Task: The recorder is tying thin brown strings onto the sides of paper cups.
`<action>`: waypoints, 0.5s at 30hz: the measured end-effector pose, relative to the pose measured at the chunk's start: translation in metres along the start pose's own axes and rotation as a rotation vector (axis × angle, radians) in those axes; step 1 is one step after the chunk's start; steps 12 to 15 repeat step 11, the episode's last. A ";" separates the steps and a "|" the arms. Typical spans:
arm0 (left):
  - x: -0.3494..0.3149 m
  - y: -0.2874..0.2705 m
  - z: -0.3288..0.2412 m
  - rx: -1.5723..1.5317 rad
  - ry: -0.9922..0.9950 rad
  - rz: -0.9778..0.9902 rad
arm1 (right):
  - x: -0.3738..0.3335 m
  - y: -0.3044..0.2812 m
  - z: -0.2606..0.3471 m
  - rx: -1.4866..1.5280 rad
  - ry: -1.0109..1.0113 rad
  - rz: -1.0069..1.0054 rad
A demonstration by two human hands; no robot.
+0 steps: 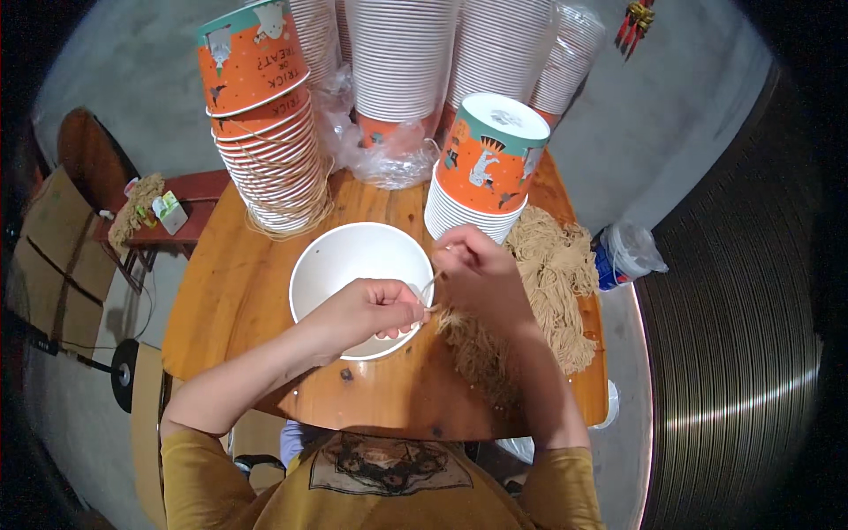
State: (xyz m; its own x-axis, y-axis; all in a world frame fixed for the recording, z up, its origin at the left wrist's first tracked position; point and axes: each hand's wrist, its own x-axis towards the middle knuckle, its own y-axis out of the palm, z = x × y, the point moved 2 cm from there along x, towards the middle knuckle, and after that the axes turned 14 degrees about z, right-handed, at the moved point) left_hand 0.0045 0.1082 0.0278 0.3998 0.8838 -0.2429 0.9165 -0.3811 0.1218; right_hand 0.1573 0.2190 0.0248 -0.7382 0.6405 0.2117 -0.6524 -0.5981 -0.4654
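A white paper bucket point(340, 256) stands mouth up on the wooden table in front of me. Over its near right rim, my left hand point(375, 309) is closed in a pinch on a thin tan cord point(432, 307). My right hand point(477, 269), just right of the rim, has its fingers closed on the same cord, a little higher. Whether the cord passes through the bucket's wall is hidden by my fingers. Loose tan cords point(548, 265) lie in a tangled heap beside and beyond my right forearm.
An upturned stack of orange and green buckets point(490, 163) stands behind my right hand. At left rises another stack point(265, 132) draped with cords. Tall bagged bucket stacks point(402, 62) line the back. A red bench point(203, 194) holds more cord, left of the table point(230, 309).
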 end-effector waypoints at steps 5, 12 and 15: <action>0.007 -0.001 0.002 -0.014 -0.027 0.017 | -0.032 -0.007 -0.007 0.034 -0.032 0.157; 0.008 -0.001 0.002 -0.024 -0.030 0.034 | -0.047 0.009 0.008 -0.334 -0.261 0.069; 0.008 -0.001 0.002 -0.024 -0.030 0.034 | -0.047 0.009 0.008 -0.334 -0.261 0.069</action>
